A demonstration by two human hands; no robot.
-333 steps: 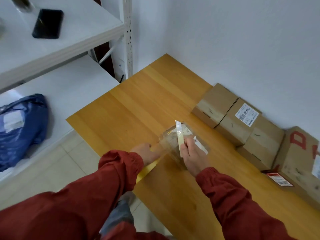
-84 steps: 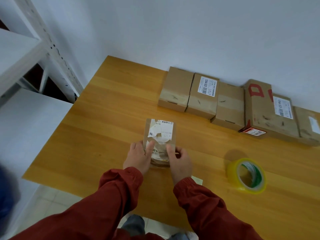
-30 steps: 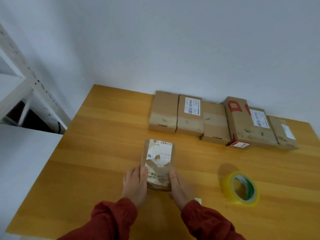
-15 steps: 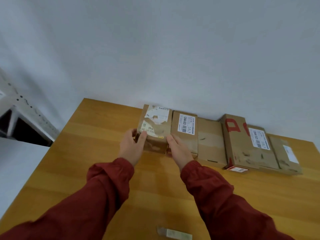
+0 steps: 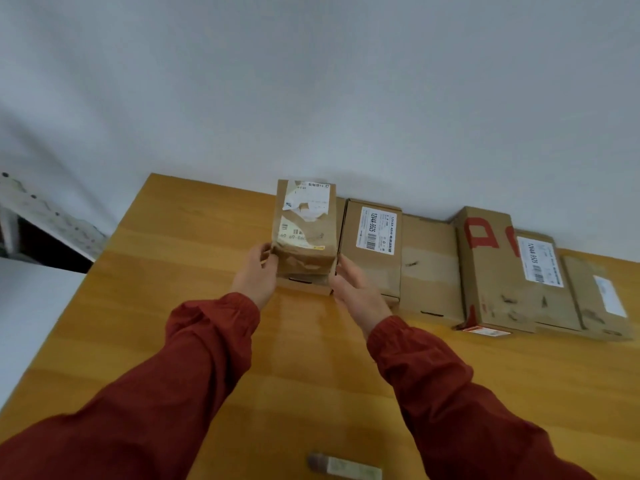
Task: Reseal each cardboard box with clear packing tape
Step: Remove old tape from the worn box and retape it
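Grey wall behind, wooden table (image 5: 173,306) beneath, boxes (image 5: 429,258) lined along the back. At the left end, the torn-label box (image 5: 304,230) sits on a second box (image 5: 304,285). The left hand (image 5: 256,275) grips its side and the right hand (image 5: 356,292) lies straight-fingered alongside. I'd square the edges before releasing.

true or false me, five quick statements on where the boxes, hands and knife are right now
1. The torn-label box sits over another cardboard box at the row's left end. True.
2. The left hand and right hand flank the torn-label box. True.
3. A tape roll lies beside the right hand. False: no tape roll is in view.
4. The right hand holds the utility knife. False: it lies untouched on the wooden table, near the person.
5. The red-lettered box stands leftmost. False: it stands further right in the row.
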